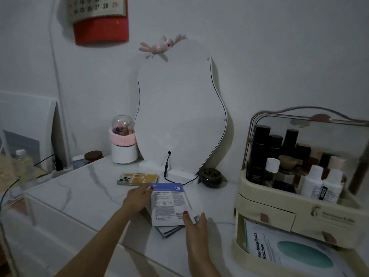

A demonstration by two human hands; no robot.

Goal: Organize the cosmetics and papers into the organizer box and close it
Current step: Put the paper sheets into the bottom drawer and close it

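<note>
A stack of sheet-mask packets (pixel 169 202) lies on the marble tabletop (pixel 83 192), the top one white with a blue strip. My left hand (pixel 137 198) holds its left edge. My right hand (pixel 194 224) pinches its lower right corner with the thumb on top. The cream organizer box (pixel 265 208) stands at the right. Its clear lid (pixel 327 136) is raised over black and white bottles (pixel 311 182). Its bottom drawer is pulled out with a "Soothing Hydra Solution" packet (pixel 289 252) inside.
A wavy mirror (pixel 179 108) leans on the wall with a black cable (pixel 166 166) at its base. A phone (pixel 137 178), a dark round dish (pixel 210 176), a white brush holder (pixel 123 144) and jars (pixel 92 156) stand behind the packets.
</note>
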